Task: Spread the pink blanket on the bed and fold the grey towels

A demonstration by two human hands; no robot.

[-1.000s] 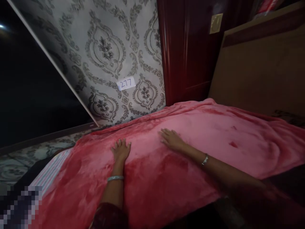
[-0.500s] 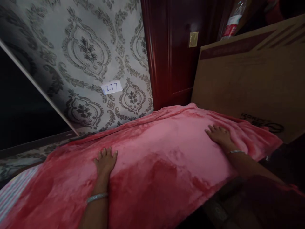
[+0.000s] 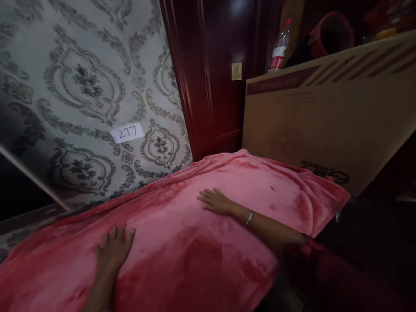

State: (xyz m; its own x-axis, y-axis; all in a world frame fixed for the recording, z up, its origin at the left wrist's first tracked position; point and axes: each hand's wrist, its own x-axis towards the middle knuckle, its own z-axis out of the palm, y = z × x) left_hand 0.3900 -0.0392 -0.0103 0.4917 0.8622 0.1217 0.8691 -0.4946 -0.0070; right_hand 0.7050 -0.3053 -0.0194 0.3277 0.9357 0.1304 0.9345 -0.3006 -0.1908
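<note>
A plush pink-red blanket (image 3: 260,182) covers the bed across the lower half of the view. My left hand (image 3: 113,249) lies flat on it at the lower left, fingers spread and pointing away from me. My right hand (image 3: 214,200) rests palm down near the blanket's middle, fingers stretched toward the left, a thin bangle on its wrist. Neither hand grips the cloth.
Patterned grey wallpaper (image 3: 81,86) with a small label reading 277 (image 3: 127,132) stands behind the bed. A dark red wooden door (image 3: 214,78) is at centre back. A large cardboard sheet (image 3: 325,112) leans at the right, with a plastic bottle (image 3: 279,47) behind it.
My right hand slid out to the blanket's right end, then came back toward the middle. My left hand stayed flat while the view swung right.
</note>
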